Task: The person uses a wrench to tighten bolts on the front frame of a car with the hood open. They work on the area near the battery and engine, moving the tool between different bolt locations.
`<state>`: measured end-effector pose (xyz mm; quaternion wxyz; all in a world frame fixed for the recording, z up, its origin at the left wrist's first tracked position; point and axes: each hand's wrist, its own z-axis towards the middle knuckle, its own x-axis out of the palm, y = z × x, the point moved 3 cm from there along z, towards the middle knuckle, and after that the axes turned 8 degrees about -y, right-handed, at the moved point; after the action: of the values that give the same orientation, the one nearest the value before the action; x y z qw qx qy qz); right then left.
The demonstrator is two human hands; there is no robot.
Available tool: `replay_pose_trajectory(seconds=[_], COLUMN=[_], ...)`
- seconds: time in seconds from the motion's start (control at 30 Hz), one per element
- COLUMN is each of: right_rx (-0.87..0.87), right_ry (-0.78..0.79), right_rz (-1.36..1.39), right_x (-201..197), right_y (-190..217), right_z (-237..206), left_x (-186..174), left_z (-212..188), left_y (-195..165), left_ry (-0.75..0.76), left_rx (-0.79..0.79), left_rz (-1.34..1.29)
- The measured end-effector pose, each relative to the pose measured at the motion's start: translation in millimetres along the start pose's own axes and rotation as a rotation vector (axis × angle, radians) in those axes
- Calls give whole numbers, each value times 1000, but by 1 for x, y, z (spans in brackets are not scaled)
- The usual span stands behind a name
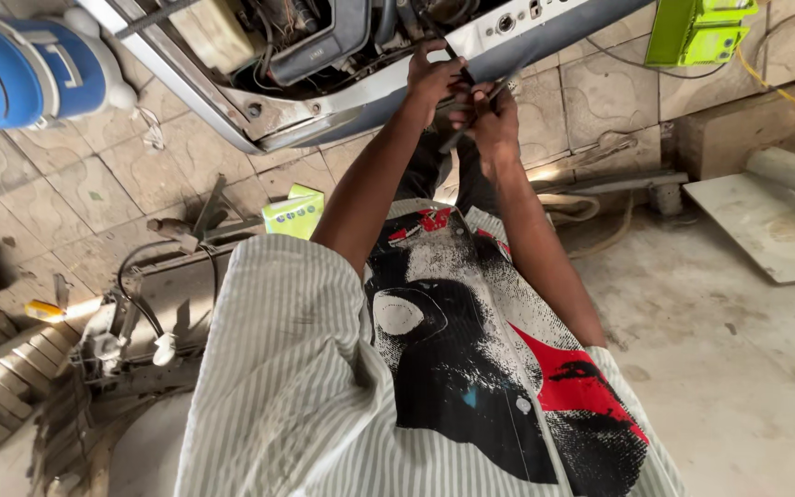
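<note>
Both my hands at the grey metal appliance casing's (508, 55) lower edge

My left hand (432, 78) clenches the rim; my right hand (489, 115) grasps a thin dark tool (471, 124); wiring (278, 28) fills the casing at eleven o'clock.

Opened grey metal appliance casing (361, 97) cut off at 12 o'clock edge. Blue-and-white plastic machine (25, 69) cropped at 10 o'clock. Thin dark tool (471, 115) between hands: kind indeterminable, fingertips overlapping it.

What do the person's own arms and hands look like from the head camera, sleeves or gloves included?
Both arms are bare from the short sleeves down. The sleeves are pale with fine grey vertical stripes, loose cut. The left hand and right hand wear no gloves; no watch, ring or band is visible.
</note>
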<state>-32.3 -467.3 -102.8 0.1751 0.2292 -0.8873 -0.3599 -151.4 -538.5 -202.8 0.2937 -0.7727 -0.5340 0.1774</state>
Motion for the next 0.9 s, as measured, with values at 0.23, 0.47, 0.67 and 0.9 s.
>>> replay_pose_trajectory(seconds=[0.23,0.47,0.67,0.9], right_rx=[-909,-426,-173,-607], right_ry=[-48,-492,-237,-135], right_rz=[-1291,-225,-157,-708], right_x=[-2,4,22,10], right_y=[34,33,22,37], right_z=[-20,-35,-21,-58], left_x=[-3,1,-2,-24], left_z=[-2,33,15,-26], left_y=[-3,-2,4,-1], left_ry=[231,290,245,287], left_rx=[37,39,-35,-59], left_rz=[-124,-292,-219,-309])
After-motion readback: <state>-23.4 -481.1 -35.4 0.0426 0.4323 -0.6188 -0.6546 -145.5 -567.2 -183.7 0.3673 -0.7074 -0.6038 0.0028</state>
